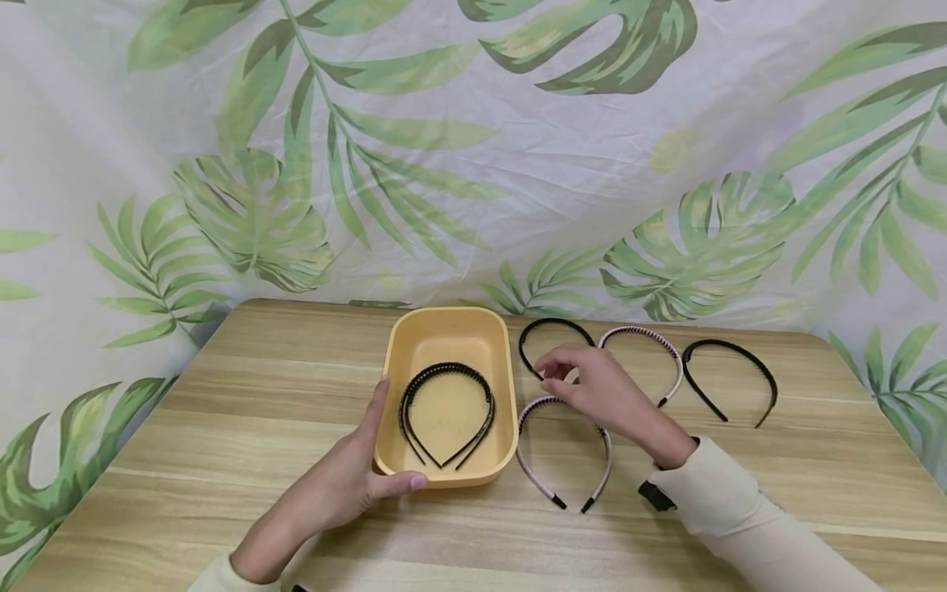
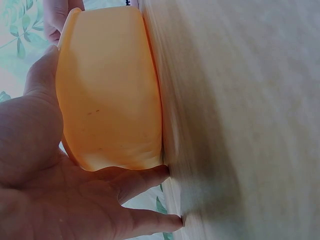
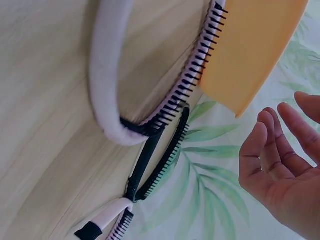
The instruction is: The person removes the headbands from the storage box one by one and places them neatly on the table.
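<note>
My left hand (image 1: 344, 473) rests against the near left corner of a yellow plastic bin (image 1: 453, 475), thumb along its front and fingers down its left side. In the left wrist view the fingers are straight and spread, two fingertips (image 2: 175, 223) at the tabletop. Black headbands (image 1: 449, 367) lie nested inside the bin. Right of the bin, my right hand (image 1: 595, 386) hovers with loosely bent fingers and nothing in them. In the head view it overlaps a black headband (image 1: 555, 321) and the top of a lilac toothed headband (image 1: 525, 469).
Another lilac headband (image 1: 651, 332) lies behind the right hand, and a black headband (image 1: 762, 370) lies farther right. The wood-grain table (image 1: 222, 427) ends at a leaf-print cloth (image 1: 414, 205) hanging behind it.
</note>
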`<state>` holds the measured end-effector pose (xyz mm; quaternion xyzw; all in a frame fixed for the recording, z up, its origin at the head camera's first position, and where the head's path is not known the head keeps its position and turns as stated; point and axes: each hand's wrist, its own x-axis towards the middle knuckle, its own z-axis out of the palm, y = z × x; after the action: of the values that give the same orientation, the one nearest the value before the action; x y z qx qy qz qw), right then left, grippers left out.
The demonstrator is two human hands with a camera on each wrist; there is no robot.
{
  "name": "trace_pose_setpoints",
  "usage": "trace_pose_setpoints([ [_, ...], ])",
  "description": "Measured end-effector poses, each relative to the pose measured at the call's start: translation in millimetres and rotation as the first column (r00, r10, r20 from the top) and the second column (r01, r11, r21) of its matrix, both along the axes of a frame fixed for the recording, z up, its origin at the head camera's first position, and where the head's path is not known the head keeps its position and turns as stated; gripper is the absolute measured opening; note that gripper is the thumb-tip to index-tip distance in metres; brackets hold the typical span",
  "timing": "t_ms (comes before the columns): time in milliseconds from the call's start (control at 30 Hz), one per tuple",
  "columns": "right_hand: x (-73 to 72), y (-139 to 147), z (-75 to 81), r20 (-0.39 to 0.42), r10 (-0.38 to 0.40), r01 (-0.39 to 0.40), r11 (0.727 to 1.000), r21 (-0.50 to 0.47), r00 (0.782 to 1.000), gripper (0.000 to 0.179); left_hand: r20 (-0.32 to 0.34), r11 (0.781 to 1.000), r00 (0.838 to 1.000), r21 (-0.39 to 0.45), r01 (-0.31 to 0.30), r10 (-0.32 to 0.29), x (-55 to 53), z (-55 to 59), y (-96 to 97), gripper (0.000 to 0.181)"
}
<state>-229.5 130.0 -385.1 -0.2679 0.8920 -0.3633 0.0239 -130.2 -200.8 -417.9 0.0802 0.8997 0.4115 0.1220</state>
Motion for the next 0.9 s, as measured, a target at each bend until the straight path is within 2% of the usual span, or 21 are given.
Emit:
trace_pose_setpoints([
  [633, 2.7, -24, 1.0, 0.025, 0.022, -0.020, 0.999, -0.048, 0.999, 0.020, 0.002, 1.000, 1.000, -0.003, 0.002, -0.002, 0.4, 0.7, 0.1, 0.135],
  [900, 6.3, -38, 4.0, 0.029, 0.033, -0.030, 0.995, -0.100, 0.999, 0.019, -0.026, 1.000, 0.999, -0.003, 0.018, -0.018, 1.8, 1.5, 0.0, 0.135],
])
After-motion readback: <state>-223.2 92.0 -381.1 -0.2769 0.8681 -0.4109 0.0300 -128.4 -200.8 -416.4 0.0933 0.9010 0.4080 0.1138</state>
